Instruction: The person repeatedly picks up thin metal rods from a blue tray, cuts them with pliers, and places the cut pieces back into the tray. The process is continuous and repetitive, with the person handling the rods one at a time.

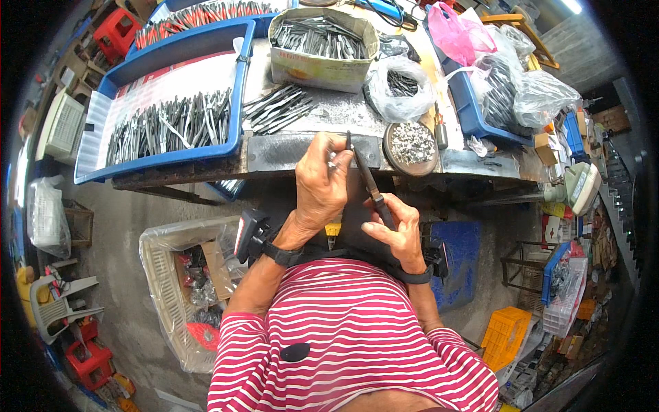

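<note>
At the bench [336, 113]: blue tray [240, 89] left, carton [316, 71] toward the back, both holding slim metal pieces [175, 127].
Left hand [320, 180] curled, fingertips near the upper end of a dark tool [368, 180], can't tell what it grips; right hand [403, 233] grasps the lower end. Tool slants up-left between hands, by bench front. Dish [414, 170] of pale bits [410, 143] right. Tiny shiny bit [332, 163] at left fingers.

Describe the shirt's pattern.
The shirt has white stripes on pinkish red, best seen in the head view.

grey floor [123, 226], red stool [114, 26], pale plastic chair [53, 312], bright light [572, 5]
</note>
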A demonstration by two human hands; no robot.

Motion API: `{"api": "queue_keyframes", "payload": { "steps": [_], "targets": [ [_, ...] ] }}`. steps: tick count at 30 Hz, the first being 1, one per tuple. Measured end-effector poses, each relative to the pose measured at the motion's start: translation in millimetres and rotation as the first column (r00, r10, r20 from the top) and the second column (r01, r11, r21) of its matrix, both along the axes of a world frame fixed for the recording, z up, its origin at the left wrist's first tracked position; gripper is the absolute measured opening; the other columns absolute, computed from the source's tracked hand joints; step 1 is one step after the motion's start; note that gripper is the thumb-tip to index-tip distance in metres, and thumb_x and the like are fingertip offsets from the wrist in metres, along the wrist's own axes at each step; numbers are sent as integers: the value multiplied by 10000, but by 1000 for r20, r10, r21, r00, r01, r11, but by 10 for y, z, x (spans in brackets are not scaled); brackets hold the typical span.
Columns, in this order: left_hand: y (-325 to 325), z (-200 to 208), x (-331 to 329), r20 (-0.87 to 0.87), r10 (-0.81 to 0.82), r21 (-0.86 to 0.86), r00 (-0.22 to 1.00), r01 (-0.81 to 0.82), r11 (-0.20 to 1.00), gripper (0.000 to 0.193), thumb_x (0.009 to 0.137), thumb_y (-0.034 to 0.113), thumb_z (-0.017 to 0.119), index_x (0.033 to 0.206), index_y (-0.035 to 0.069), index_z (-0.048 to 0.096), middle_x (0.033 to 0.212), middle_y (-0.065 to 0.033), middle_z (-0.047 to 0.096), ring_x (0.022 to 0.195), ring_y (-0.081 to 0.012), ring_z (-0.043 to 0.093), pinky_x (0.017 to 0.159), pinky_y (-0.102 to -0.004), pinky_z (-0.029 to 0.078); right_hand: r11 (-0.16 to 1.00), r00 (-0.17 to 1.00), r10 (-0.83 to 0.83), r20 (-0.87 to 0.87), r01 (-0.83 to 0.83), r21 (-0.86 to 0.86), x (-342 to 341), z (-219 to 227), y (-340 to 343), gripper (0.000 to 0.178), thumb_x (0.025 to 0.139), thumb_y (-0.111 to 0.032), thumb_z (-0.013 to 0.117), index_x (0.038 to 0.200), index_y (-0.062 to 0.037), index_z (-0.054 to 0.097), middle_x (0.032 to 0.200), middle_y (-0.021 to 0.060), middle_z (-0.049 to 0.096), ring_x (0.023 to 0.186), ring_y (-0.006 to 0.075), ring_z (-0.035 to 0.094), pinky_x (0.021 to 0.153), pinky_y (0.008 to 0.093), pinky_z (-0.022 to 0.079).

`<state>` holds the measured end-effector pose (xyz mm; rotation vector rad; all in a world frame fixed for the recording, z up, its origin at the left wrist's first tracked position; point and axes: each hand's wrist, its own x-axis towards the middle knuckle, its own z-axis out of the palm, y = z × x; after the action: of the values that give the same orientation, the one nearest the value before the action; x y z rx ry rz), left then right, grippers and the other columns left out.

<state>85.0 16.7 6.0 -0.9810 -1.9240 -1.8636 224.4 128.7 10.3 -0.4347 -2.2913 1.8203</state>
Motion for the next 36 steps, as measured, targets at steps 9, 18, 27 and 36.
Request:
{"api": "queue_keyframes", "payload": {
  "steps": [9,18,27,36],
  "targets": [
    [-146,-70,-135,-533,-251,-411,808,12,912,327,645,-4,612,966,-46,565,975,-207,595,831,-351,628,678,-365,524,871,979,152,136,-67,-486,137,-17,145,432,683,-270,691,946,57,585,694,30,521,558,80,440,483,209,317],
    [-212,54,-399,438,43,-131,898,16,991,127,932,138,491,879,26,521,724,-43,614,720,-131,584,677,-274,455,912,997,5,76,27,-410,85,-155,101,479,735,-307,687,1010,64,560,742,33,522,598,92,453,514,228,343],
    [-159,-184,-1025,-146,294,-574,945,-323,753,94,853,60,529,905,1,478,779,-193,566,688,-361,597,589,-439,460,985,996,-36,84,49,-164,86,-226,72,427,754,-293,695,998,40,587,756,15,532,636,66,454,561,209,349],
    [-131,-277,-997,-234,245,-682,941,-339,648,169,762,35,576,921,3,527,897,-217,554,794,-421,576,674,-494,465,995,990,-63,126,73,-70,54,-200,78,420,745,-302,695,986,31,609,794,18,560,727,85,489,664,237,394]
  ]
}}
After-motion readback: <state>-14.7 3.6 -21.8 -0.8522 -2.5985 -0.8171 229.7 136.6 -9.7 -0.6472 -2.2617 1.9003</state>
